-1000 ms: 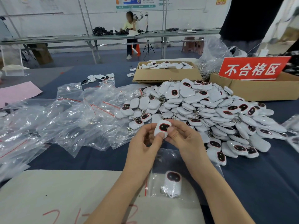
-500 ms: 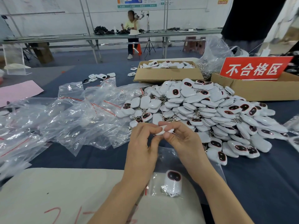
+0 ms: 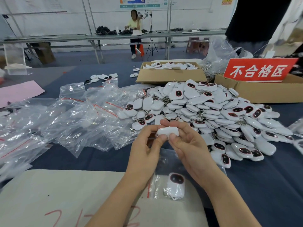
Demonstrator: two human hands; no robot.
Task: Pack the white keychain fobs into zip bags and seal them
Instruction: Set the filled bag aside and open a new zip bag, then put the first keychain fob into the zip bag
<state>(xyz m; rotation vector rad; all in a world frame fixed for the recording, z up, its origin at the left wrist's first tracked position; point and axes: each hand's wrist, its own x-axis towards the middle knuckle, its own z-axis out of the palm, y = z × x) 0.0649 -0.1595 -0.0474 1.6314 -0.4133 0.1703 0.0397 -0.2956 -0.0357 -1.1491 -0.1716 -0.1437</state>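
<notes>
As left hand (image 3: 146, 149) and right hand (image 3: 188, 148) pinch one fob (image 3: 168, 131) back-up, it's probably inspection; bags (image 3: 78, 122) staged left, handy.

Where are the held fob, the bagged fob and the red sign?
held fob (image 3: 168, 131), head view, on its white back
bagged fob (image 3: 176, 188), head view, on its white body
red sign (image 3: 259, 70), head view, on its lettering
</notes>
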